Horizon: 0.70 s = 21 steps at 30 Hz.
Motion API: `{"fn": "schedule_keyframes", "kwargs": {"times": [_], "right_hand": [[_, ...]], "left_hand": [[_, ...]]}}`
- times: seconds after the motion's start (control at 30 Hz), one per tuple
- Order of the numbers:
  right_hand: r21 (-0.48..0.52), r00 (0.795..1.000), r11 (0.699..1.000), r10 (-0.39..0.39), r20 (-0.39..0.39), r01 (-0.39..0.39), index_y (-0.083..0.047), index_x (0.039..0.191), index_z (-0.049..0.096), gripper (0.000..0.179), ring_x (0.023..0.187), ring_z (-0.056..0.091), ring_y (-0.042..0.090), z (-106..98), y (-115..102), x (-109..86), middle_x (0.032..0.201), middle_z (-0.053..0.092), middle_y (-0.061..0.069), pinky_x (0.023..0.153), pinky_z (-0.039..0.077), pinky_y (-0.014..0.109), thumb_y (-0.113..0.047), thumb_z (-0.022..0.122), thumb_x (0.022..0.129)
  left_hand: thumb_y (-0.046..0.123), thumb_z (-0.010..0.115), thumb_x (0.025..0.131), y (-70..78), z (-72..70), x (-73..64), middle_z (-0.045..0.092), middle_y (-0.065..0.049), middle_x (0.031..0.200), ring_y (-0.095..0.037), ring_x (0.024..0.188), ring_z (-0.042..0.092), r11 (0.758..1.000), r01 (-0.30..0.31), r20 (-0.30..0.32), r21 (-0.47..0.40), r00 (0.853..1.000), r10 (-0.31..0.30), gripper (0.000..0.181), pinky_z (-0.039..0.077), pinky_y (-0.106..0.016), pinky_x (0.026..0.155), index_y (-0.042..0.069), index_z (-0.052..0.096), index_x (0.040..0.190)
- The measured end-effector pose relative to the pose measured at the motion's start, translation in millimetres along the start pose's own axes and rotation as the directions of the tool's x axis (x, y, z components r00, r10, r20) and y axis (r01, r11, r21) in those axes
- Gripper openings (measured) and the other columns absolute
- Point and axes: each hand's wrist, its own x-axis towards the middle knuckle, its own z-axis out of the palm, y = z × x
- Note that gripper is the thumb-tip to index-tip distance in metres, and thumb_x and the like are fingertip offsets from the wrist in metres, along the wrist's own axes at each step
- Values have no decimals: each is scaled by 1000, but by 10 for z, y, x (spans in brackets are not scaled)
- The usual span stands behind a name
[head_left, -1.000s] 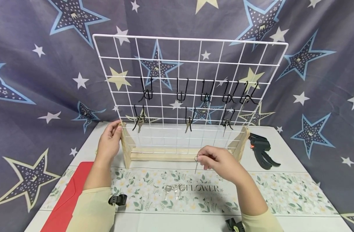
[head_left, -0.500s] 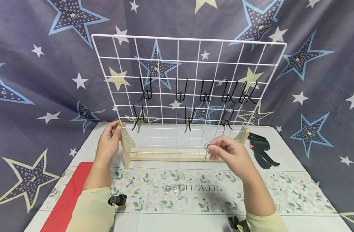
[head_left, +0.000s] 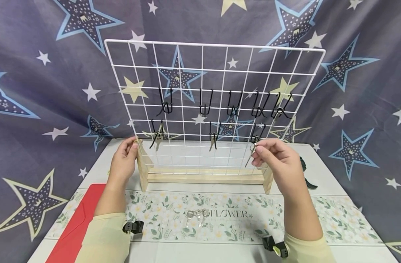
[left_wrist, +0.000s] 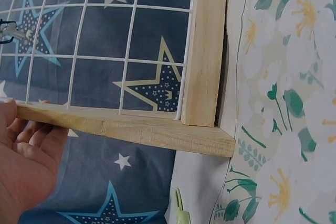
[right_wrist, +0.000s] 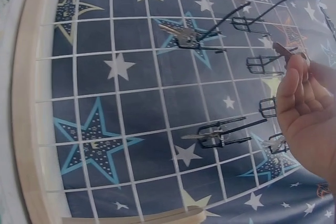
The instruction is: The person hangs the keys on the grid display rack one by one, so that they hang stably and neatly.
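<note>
A white wire grid rack (head_left: pixel 215 69) with black hooks stands in a wooden base (head_left: pixel 203 178). My left hand (head_left: pixel 123 160) holds the rack's left wooden side piece (left_wrist: pixel 131 134), the thumb above its edge and the fingers beneath. My right hand (head_left: pixel 282 168) pinches a key (head_left: pixel 249 159) by its ring in front of the lower right hook (head_left: pixel 257 132); the key hangs at a slant. In the right wrist view the key (right_wrist: pixel 282 50) shows dark at the fingertips. Keys hang on the lower left hook (head_left: pixel 156 136), the lower middle hook (head_left: pixel 215 136) and the upper right hook (head_left: pixel 280 109).
Several loose keys (head_left: pixel 189 216) lie on the flower-patterned table runner (head_left: pixel 167 230). A red envelope-like folder (head_left: pixel 78 219) lies under the left forearm. Behind the right hand, a black tool (head_left: pixel 310 183) is mostly hidden. A starry curtain (head_left: pixel 72 153) hangs behind the rack.
My right hand has moved right and upward with the key, from in front of the base's bottom bar to the lower right hook. My left hand has stayed on the side piece.
</note>
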Motion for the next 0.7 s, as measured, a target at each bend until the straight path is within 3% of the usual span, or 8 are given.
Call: {"fn": "schedule_keyframes", "kwargs": {"times": [0.27,0.7], "right_hand": [[112,994,989,-92,-56,98,18,102,56,10,66,65,20,-18,-77,118,80,66,14,62,59,28,11,54,94],[165,982,979,-97,-161,124,17,96,57,10,60,65,21,-29,-160,321,74,67,16,59,58,28,8,59,93]], "left_hand": [[31,41,106,18,1,-12,49,-12,147,-5,124,49,1000,9,0,-1,1000,-9,46,43,-12,102,10,42,147],[30,42,106,19,6,2,50,-11,147,-5,123,49,1000,15,-7,-16,1000,-15,45,43,-17,105,11,43,146]]}}
